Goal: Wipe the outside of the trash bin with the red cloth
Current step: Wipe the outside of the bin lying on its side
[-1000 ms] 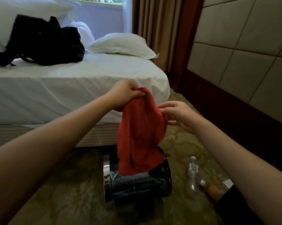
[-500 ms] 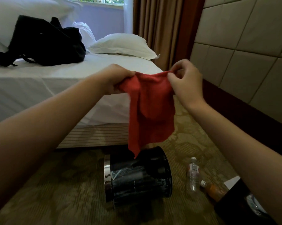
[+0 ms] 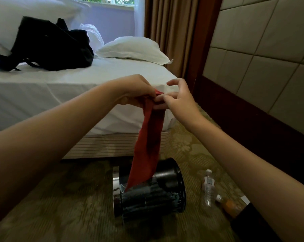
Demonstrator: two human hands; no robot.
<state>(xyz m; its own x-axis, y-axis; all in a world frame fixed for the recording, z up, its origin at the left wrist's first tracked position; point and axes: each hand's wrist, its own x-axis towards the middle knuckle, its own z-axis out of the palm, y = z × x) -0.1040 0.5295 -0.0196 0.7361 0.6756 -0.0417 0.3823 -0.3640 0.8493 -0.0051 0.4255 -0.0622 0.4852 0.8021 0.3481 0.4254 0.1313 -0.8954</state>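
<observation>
The red cloth (image 3: 148, 145) hangs as a narrow folded strip in the middle of the view. My left hand (image 3: 137, 91) grips its bunched top edge. My right hand (image 3: 179, 100) is close beside the left, its fairly straight fingers lying against the cloth's top and its thumb lifted clear. Below, the black trash bin (image 3: 156, 198) lies on its side on the carpet, chrome rim to the left. The cloth's lower end dangles in front of the bin's upper side; I cannot tell whether it touches.
A white bed (image 3: 60, 95) stands just behind the bin, with a black backpack (image 3: 51, 48) and a pillow (image 3: 130, 48) on it. A water bottle (image 3: 208, 189) and an orange bottle (image 3: 229, 206) lie right of the bin. A padded wall (image 3: 261, 58) runs along the right.
My hands came together and lowered slightly, so the spread cloth is now folded into a narrow strip. My right hand let go of its pinched corner, and the cloth's end dropped lower toward the bin.
</observation>
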